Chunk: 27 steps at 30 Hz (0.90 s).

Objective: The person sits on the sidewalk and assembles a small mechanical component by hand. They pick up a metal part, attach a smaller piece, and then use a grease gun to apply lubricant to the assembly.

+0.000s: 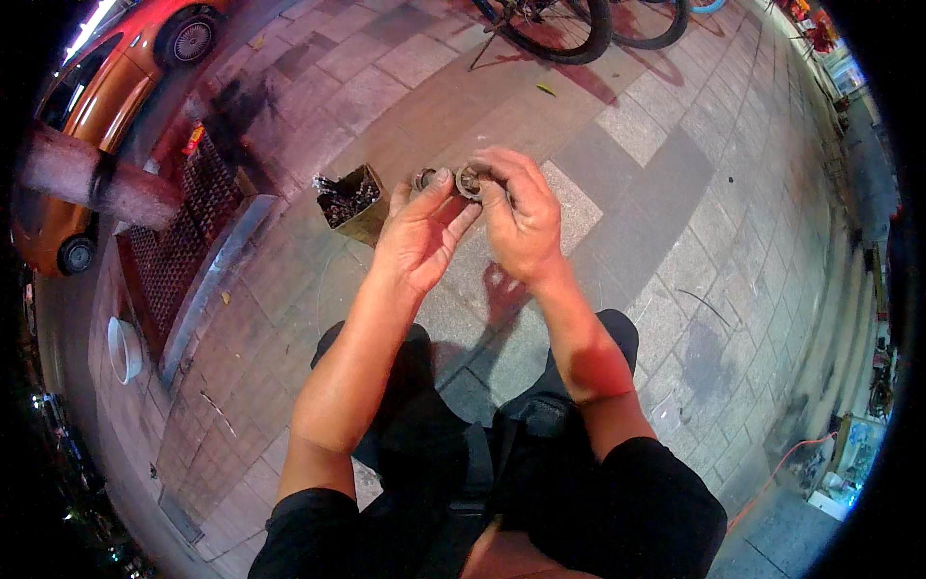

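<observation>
My right hand (524,210) pinches a dark ring-shaped metal part (464,183) between thumb and fingers; what sits inside the ring is too small to make out. Close beside it, my left hand (421,232) is closed with its thumb over a smaller round metal piece (422,179). The left fingertips reach toward the ring's lower edge, and I cannot tell whether they touch it. Just left of my left hand stands a square, open-topped tin (369,220), holding dark, shiny bits that look like small metal parts.
Paving slabs (656,227) spread around me. At the far side stand bicycle wheels (569,39). To the left are a tree trunk (101,179), a dark grating (183,256), a white bowl (123,349) and an orange car (121,92). An orange cord (786,454) runs along the right.
</observation>
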### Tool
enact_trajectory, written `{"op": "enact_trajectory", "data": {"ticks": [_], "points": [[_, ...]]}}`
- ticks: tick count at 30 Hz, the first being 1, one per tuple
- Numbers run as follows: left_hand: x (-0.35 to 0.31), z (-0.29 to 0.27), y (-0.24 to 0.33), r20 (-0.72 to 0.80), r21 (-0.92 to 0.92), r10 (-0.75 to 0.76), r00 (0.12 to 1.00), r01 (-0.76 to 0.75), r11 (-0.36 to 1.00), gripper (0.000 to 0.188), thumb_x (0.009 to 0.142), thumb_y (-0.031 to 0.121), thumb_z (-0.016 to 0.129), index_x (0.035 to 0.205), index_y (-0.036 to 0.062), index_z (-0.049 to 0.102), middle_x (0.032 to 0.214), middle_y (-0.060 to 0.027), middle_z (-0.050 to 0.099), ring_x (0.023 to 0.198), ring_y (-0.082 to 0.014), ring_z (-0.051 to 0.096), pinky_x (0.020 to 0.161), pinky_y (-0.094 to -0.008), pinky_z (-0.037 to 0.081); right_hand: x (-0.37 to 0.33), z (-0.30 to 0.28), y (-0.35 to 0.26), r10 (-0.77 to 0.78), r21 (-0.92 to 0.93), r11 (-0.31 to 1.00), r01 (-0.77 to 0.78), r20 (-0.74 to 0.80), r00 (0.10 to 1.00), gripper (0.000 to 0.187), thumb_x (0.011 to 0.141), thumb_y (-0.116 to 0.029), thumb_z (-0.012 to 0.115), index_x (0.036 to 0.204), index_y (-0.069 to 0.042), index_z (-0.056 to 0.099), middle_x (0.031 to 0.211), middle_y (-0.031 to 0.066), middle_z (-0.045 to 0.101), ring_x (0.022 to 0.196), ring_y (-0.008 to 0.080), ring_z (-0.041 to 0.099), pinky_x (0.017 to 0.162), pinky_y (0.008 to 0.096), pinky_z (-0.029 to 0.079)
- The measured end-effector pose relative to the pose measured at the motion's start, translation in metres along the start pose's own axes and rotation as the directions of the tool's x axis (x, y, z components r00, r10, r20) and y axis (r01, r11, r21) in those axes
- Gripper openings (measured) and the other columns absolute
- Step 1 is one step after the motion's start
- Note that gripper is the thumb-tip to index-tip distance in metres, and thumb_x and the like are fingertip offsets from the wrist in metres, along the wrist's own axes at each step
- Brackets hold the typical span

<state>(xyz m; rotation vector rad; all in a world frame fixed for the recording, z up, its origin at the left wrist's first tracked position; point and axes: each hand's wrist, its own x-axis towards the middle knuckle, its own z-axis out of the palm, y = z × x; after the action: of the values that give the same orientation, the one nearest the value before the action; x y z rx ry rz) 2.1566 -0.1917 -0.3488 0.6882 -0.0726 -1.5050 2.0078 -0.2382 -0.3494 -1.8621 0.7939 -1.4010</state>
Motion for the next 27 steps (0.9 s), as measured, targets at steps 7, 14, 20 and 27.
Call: {"op": "enact_trajectory", "data": {"ticks": [7, 14, 20, 27], "points": [[-0.003, 0.008, -0.002, -0.057, 0.068, 0.04, 0.998, -0.036, 0.997, 0.038, 0.096, 0.01, 0.075, 0.126, 0.0145, 0.052, 0.115, -0.0055, 0.067, 0.109, -0.0247, 0.068, 0.093, -0.041, 0.06, 0.0, -0.017, -0.001, 0.067, -0.003, 0.998, -0.067, 0.13, 0.989, 0.03, 0.095, -0.006, 0.068, 0.124, 0.002, 0.067, 0.126, 0.0195, 0.067, 0.118, 0.0315, 0.067, 0.1, 0.0366, 0.053], [-0.005, 0.014, 0.0, 0.001, 0.303, 0.169, 0.986, -0.162, 0.939, 0.064, 0.093, 0.011, 0.078, 0.139, 0.0194, 0.036, 0.116, -0.0079, 0.064, 0.108, -0.025, 0.067, 0.084, -0.0412, 0.057, 0.008, -0.029, -0.012, -0.014, -0.233, 0.97, 0.072, 0.239, 0.971, 0.04, 0.086, -0.012, 0.079, 0.122, -0.001, 0.067, 0.125, 0.0169, 0.068, 0.112, 0.0358, 0.068, 0.096, 0.0406, 0.055], [-0.009, 0.019, 0.003, 0.052, 0.362, 0.204, 0.978, -0.209, 0.909, 0.073, 0.093, 0.006, 0.077, 0.146, 0.0176, 0.029, 0.12, -0.0116, 0.06, 0.108, -0.0238, 0.065, 0.093, -0.0412, 0.054, 0.002, -0.023, -0.019, -0.018, -0.242, 0.969, 0.058, 0.166, 0.986, 0.048, 0.084, -0.014, 0.08, 0.127, -0.001, 0.064, 0.124, 0.0191, 0.067, 0.11, 0.0375, 0.068, 0.094, 0.0411, 0.056], [-0.006, 0.016, 0.006, 0.072, 0.312, 0.202, 0.977, -0.214, 0.926, 0.067, 0.093, 0.006, 0.077, 0.142, 0.0177, 0.032, 0.118, -0.012, 0.064, 0.107, -0.0223, 0.066, 0.095, -0.0412, 0.053, -0.002, -0.012, -0.013, -0.035, -0.212, 0.976, 0.047, 0.058, 0.998, 0.049, 0.081, -0.011, 0.083, 0.125, 0.001, 0.065, 0.123, 0.0197, 0.068, 0.109, 0.0336, 0.07, 0.093, 0.0382, 0.057]]}}
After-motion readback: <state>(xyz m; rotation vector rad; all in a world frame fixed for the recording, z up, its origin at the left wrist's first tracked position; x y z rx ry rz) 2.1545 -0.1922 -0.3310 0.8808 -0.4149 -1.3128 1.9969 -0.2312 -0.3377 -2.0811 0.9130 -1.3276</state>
